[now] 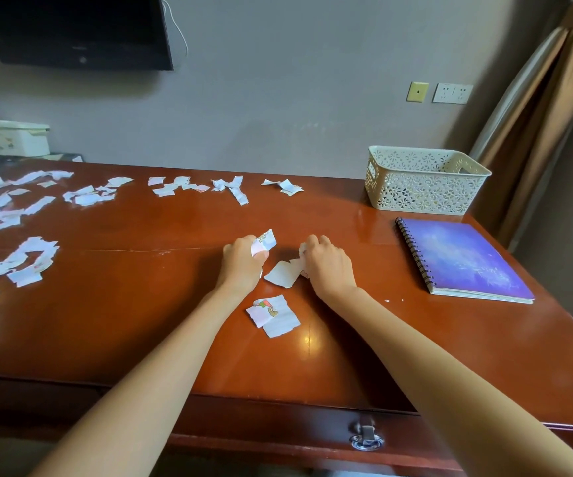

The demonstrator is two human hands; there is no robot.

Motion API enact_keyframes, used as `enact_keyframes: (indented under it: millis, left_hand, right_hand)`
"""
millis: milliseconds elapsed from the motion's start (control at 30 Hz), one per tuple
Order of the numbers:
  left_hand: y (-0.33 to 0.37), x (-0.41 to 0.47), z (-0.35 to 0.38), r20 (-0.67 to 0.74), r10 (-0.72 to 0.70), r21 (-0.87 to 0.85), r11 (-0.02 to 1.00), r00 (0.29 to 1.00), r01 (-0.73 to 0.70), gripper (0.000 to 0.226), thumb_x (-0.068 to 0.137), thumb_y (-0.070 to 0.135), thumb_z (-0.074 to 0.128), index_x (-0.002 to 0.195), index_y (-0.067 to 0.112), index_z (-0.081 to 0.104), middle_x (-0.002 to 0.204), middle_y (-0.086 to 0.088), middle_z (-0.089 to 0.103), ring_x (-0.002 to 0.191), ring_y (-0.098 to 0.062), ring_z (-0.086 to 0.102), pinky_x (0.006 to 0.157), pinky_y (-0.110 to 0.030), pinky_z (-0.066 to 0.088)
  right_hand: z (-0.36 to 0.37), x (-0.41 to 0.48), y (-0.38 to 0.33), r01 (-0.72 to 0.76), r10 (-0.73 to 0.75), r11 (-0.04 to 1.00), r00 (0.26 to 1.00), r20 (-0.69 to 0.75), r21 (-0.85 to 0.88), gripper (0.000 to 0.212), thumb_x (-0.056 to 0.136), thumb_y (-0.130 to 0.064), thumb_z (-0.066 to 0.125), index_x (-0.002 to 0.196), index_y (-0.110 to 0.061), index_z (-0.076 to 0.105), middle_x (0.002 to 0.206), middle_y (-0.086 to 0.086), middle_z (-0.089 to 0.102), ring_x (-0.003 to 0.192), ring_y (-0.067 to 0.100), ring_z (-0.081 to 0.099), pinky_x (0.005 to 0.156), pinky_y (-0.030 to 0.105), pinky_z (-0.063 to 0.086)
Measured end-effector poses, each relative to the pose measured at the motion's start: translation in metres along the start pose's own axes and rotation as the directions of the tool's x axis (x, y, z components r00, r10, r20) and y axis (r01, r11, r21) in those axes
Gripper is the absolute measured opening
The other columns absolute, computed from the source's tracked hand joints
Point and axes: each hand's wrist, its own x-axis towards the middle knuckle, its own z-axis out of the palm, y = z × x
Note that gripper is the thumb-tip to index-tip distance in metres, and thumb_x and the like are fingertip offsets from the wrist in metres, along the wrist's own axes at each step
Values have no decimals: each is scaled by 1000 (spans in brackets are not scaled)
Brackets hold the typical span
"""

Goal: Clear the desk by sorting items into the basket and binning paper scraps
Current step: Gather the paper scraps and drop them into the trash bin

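Nearest, a torn white paper scrap with a cartoon print (pixel 274 315) lies loose on the glossy red-brown wooden tabletop (pixel 140 304). Just beyond, the left hand (pixel 243 263) is curled round a small wad of scraps (pixel 264 243), and the right hand (pixel 328 265) pinches a pale torn piece (pixel 286 271) with bent fingers. An overfull wad may shed bits, and light paper skids on polish. Farther off lie a purple spiral-bound notebook (pixel 463 259), a cream perforated plastic basket (pixel 422 180) and many scattered scraps (pixel 20 259).

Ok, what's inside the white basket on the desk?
In the basket only its inner walls show; nothing rises above the rim. Its floor is hidden behind the near wall, so low items cannot be ruled out.
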Motion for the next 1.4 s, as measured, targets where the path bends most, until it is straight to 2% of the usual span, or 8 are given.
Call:
enact_keyframes:
  millis: [100,300,433,633,833,1000,1167,1400]
  left_hand:
    - [8,1,0,-6,8,9,1000,1000,-8,39,95,21,51,130,6,49,137,-12,51,125,-25,49,78,-23,47]
    - [35,-3,5,-18,21,-107,994,1000,-23,36,95,23,52,127,6,51,134,-10,54,120,-24,52,70,-18,44]
    - [72,-15,16,44,27,-377,926,999,-8,29,93,22,54,116,5,57,116,-5,62,92,-14,58,59,-18,46]
    - [156,-79,58,180,201,-618,784,963,-48,18,90,18,55,72,18,55,76,-6,62,61,-8,57,48,-17,39]
    - [220,-183,131,407,413,-707,708,815,-6,27,87,13,58,61,21,53,57,3,57,40,-3,46,44,-22,32]
    - [246,-272,195,567,531,-685,729,630,1,26,87,11,59,65,21,55,59,6,58,55,-11,53,58,-23,41]
    - [237,-329,271,757,432,-524,850,490,59,28,87,13,58,60,20,52,57,6,54,54,-8,51,54,-19,39]
    - [224,-354,375,918,135,-199,970,373,138,16,86,14,57,70,15,56,79,-11,63,70,-24,53,58,-27,40]
  right_hand:
    - [-4,6,13,-179,189,955,982,-22,238,17,94,-6,46,108,-1,54,111,18,59,97,35,57,71,33,39]
    - [-16,13,47,-352,460,610,887,44,710,20,88,-18,51,72,-7,54,69,15,60,67,32,59,70,42,53]
    - [-44,-7,76,-316,518,487,855,22,814,33,84,-21,53,52,-15,44,32,-7,39,27,8,39,41,19,36]
    - [-86,-79,146,-226,660,454,735,-155,862,32,84,-20,53,54,-12,48,51,2,45,45,10,40,48,21,30]
    - [-104,-191,226,-285,826,458,487,-284,842,36,87,-21,54,51,-20,50,45,-10,48,51,6,45,57,25,39]
    - [-96,-294,276,-362,922,370,255,-291,856,31,88,-14,53,58,-7,50,50,-9,48,41,-4,47,45,7,34]
    - [-49,-371,324,-485,982,179,31,-188,856,27,86,-14,54,62,-2,53,55,-4,48,47,0,44,49,14,35]
    - [36,-410,375,-556,989,-147,-110,103,818,26,85,-17,54,62,-4,49,60,4,45,58,15,38,57,28,31]
